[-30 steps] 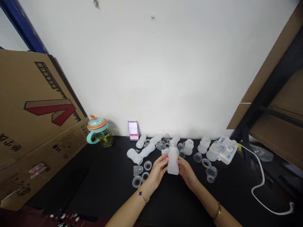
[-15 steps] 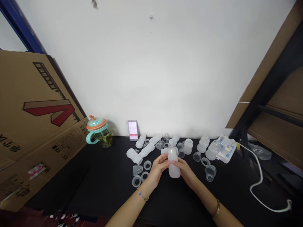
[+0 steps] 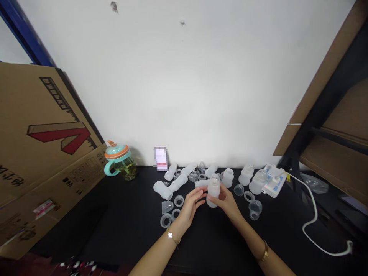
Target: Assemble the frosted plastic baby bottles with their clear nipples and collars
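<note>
A frosted white baby bottle (image 3: pixel 213 189) with a clear top stands nearly upright in my right hand (image 3: pixel 227 201), whose fingers and thumb wrap round its body. Just left of it, my left hand (image 3: pixel 191 203) is open with the fingers apart, off the bottle. Several loose frosted bottles (image 3: pixel 163 189) lie behind and left of my hands. Clear rings (image 3: pixel 166 220) and a clear cap (image 3: pixel 167 207) rest by my left wrist. Beyond my right hand stand an open-necked bottle (image 3: pixel 228 178) and two capped bottles (image 3: pixel 246 175).
A glass teapot-like jug (image 3: pixel 126 166) with a teal handle stands at the back left beside a large cardboard box (image 3: pixel 51 153). A phone-like screen (image 3: pixel 161 159) leans on the wall. At right, a white power strip (image 3: pixel 274 182) trails a white cable (image 3: pixel 314 207) over the black table (image 3: pixel 120 226).
My left hand has let go of the bottle and moved slightly left. My right hand keeps hold of the bottle, which is now more upright and a little further right.
</note>
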The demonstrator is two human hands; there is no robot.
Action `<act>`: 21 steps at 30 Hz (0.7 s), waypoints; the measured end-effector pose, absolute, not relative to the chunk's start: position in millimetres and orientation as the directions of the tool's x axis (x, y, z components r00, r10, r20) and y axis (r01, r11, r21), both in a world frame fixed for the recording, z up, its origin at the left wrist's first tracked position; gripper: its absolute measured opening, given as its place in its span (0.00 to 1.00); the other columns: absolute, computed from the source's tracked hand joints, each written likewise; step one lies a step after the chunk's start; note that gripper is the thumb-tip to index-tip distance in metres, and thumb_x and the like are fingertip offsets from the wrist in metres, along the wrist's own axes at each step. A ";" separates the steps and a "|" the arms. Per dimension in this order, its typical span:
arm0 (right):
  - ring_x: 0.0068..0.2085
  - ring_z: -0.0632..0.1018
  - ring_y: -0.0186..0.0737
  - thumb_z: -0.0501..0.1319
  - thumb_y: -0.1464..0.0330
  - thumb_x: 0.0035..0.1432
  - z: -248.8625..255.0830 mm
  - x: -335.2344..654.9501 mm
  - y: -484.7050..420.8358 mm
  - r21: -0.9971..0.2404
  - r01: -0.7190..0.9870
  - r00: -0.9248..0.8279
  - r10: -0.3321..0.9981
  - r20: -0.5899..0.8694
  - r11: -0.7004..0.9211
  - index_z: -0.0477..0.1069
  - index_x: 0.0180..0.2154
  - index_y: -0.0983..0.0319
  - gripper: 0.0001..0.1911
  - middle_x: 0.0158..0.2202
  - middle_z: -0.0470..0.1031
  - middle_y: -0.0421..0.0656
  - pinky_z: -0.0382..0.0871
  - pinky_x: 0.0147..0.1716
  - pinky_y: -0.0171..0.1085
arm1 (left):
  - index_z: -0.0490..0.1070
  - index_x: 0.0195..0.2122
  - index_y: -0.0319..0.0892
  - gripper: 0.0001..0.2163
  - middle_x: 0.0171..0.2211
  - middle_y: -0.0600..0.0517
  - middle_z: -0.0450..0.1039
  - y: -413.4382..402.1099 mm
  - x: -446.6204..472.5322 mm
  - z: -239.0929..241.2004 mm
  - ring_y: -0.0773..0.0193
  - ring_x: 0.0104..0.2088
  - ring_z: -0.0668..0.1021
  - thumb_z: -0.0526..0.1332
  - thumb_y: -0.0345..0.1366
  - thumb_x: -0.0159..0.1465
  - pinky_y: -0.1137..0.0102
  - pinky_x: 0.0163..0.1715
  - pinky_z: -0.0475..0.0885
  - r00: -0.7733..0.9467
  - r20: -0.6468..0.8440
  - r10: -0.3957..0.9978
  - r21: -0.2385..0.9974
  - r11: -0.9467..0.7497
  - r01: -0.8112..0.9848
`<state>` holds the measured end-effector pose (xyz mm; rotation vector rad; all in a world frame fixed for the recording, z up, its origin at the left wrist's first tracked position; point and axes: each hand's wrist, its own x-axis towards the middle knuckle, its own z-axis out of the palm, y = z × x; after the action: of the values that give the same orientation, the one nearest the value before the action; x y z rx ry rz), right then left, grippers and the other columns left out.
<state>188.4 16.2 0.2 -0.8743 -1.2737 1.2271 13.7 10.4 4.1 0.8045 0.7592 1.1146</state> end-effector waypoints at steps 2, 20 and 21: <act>0.50 0.77 0.53 0.74 0.61 0.47 0.7 194.7 18.4 -0.957 -0.108 -0.008 0.963 0.271 0.269 0.71 0.50 0.58 0.29 0.49 0.78 0.46 0.70 0.52 0.50 | 0.78 0.46 0.40 0.18 0.54 0.40 0.75 10.7 12.8 3.6 0.48 0.55 0.75 0.69 0.45 0.58 0.62 0.51 0.68 0.270 -0.146 0.952 0.849 0.261 -0.460; 0.48 0.77 0.54 0.66 0.52 0.55 27.4 258.4 22.1 -0.786 0.540 0.578 0.545 0.607 0.302 0.68 0.52 0.62 0.29 0.47 0.76 0.51 0.69 0.48 0.50 | 0.77 0.40 0.37 0.14 0.41 0.44 0.78 11.3 14.3 -1.6 0.65 0.33 0.78 0.68 0.43 0.59 0.72 0.35 0.70 0.319 -0.190 0.928 0.819 0.329 -0.470; 0.48 0.77 0.54 0.66 0.52 0.55 28.1 261.1 22.2 -0.782 0.549 0.590 0.527 0.612 0.293 0.67 0.53 0.63 0.30 0.47 0.75 0.52 0.69 0.48 0.50 | 0.77 0.40 0.37 0.14 0.41 0.45 0.78 11.3 14.5 -1.8 0.65 0.33 0.78 0.68 0.43 0.59 0.72 0.35 0.70 0.319 -0.192 0.928 0.819 0.331 -0.469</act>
<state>261.1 22.2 28.1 -1.3424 -1.0230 -0.0187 14.5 11.3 -1.8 0.7337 0.7520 1.0355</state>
